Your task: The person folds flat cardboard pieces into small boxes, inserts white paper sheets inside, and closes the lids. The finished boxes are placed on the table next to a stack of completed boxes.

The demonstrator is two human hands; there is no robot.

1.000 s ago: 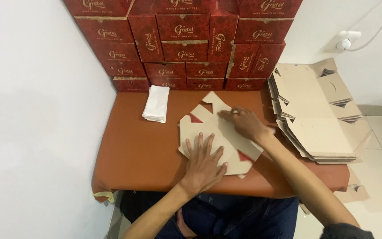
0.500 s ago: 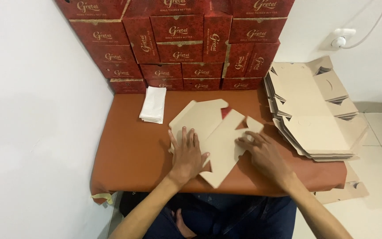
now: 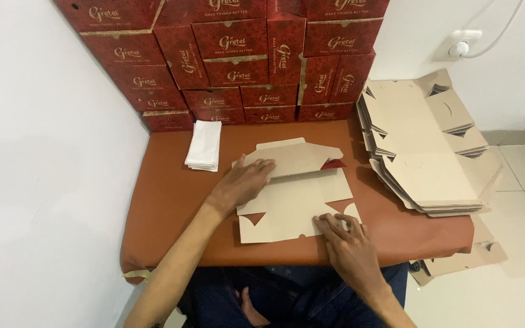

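— What has changed at the surface [image 3: 171, 206] in the last half second?

— The blank [image 3: 296, 197] has been turned: it lay slanted across the brown top, and it now sits nearly square to the near edge, its far panel folded up along a crease. The left hand [image 3: 244, 181] has slid from the blank's left edge up to that raised panel. The right hand [image 3: 347, 240] has come in toward the near right corner.

— How is each grip set?

— Neither is clenched. The left hand lies flat and spread, fingers [image 3: 262, 165] pressing on the left end of the folded panel. The right hand is also open, fingertips [image 3: 326, 222] pushing down on the blank's near right flap. Nothing is grasped; both press the card against the top.

— And where is the blank itself?

— In the middle of the surface, plain brown side up, with a sliver of its red printed side showing at the right end of the fold.

— What else is in view?

— A wall of red boxes [image 3: 238, 61] is stacked along the back, touching the white wall. A small white stack [image 3: 204, 144] of folded sheets lies just left of the blank, apart from it. To the right, a pile [image 3: 426, 152] of flat blanks rests on the right end of the top, overhanging its edge. One more blank [image 3: 463, 260] lies on the tiled floor below.
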